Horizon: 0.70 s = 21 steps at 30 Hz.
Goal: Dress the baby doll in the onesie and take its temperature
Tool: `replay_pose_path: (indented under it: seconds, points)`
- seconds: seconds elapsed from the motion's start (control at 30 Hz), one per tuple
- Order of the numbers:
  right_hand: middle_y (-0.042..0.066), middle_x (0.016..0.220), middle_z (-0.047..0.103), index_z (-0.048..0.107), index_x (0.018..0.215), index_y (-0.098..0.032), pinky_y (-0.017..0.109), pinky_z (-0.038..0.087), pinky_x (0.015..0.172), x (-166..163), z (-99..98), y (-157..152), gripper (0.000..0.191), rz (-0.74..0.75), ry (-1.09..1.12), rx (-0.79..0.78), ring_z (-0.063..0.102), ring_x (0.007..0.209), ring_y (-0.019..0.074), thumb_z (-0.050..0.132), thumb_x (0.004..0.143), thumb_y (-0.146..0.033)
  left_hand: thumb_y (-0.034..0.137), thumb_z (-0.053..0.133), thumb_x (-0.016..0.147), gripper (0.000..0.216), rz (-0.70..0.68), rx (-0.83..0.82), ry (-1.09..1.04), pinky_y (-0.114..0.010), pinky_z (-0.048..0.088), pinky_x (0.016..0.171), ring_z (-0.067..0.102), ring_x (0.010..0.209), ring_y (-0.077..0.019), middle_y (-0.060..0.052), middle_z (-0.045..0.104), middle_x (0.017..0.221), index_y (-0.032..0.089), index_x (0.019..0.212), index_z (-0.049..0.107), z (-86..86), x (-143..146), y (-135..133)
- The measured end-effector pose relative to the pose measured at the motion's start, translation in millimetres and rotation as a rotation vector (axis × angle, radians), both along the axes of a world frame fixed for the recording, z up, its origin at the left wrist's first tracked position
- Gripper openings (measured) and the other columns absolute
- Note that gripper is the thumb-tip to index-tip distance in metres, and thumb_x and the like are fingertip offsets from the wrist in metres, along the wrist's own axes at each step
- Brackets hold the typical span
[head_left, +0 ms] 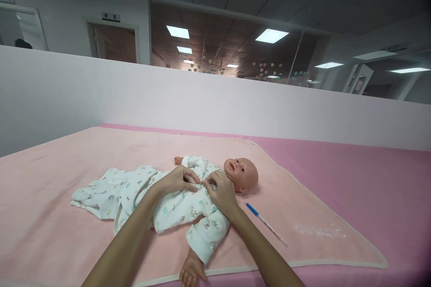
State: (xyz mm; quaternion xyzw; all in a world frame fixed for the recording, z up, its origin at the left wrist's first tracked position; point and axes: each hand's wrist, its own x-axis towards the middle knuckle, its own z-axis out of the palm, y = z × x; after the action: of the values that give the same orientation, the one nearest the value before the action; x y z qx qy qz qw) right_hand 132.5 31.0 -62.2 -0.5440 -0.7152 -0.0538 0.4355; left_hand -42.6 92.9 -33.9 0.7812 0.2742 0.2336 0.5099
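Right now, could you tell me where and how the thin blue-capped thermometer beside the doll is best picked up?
Pinch the thermometer at mid-shaft, from above. It lies flat and slim on the pink blanket, clear of the doll, so fingertips should close across its narrow width. The right hand is nearest.

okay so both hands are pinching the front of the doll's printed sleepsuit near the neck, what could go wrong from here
1. Both the left hand and right hand pinch the sleepsuit front; uneven pulling might misalign the closure or bunch fabric under the doll chin.
2. The thermometer lies close beside the right forearm; a sweep could knock it across the pink blanket.
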Motion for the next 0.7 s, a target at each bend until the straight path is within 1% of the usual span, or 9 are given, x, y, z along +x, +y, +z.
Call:
replay_pose_path:
  seconds: [0.1,0.2,0.37,0.5,0.7]
  points:
    - [-0.002,0.070,0.058,0.053,0.066,-0.020,0.023,0.034,0.062,0.8,-0.6,1.5,0.016,0.000,0.024,-0.002,0.049,0.071,0.0122,0.054,0.079,-0.030,0.027,0.071,0.059,0.023,0.004,0.031,-0.052,-0.021,0.040,0.059,0.055,0.062,-0.0110,0.000,0.060,0.061,0.013,0.075,0.063,-1.6,1.2,-0.4]
    - [-0.002,0.069,0.057,0.052,0.065,-0.020,0.023,0.034,0.062,1.9,-2.4,4.0,0.016,-0.015,0.046,0.017,0.049,0.069,0.0122,0.054,0.078,-0.029,0.028,0.069,0.062,0.021,0.040,0.050,-0.121,-0.021,0.040,0.059,0.053,0.063,-0.0099,0.001,0.058,0.063,0.013,0.074,0.061,-3.5,3.3,-1.9]
    - [-0.002,0.068,0.057,0.052,0.066,-0.020,0.024,0.035,0.063,3.4,-5.6,7.0,0.016,-0.027,0.050,0.022,0.049,0.069,0.0127,0.054,0.078,-0.029,0.026,0.068,0.063,0.028,0.068,0.033,-0.158,-0.023,0.043,0.064,0.054,0.070,-0.0117,-0.002,0.060,0.075,0.015,0.088,0.060,-4.2,5.1,-5.1]
    - [-0.001,0.069,0.058,0.051,0.067,-0.020,0.024,0.035,0.062,3.9,-5.7,6.9,0.015,-0.023,0.051,0.033,0.050,0.069,0.0129,0.053,0.079,-0.029,0.026,0.067,0.064,0.037,0.078,0.042,-0.144,-0.025,0.044,0.065,0.054,0.072,-0.0124,-0.004,0.061,0.085,0.016,0.098,0.057,-2.6,5.1,-6.3]
    - [-0.002,0.069,0.058,0.052,0.067,-0.020,0.024,0.035,0.063,4.2,-5.4,5.9,0.015,-0.015,0.052,0.038,0.050,0.069,0.0127,0.053,0.079,-0.028,0.028,0.068,0.064,0.041,0.067,0.012,-0.151,-0.027,0.045,0.069,0.056,0.076,-0.0146,-0.003,0.061,0.081,0.016,0.102,0.057,-2.8,4.1,-4.9]
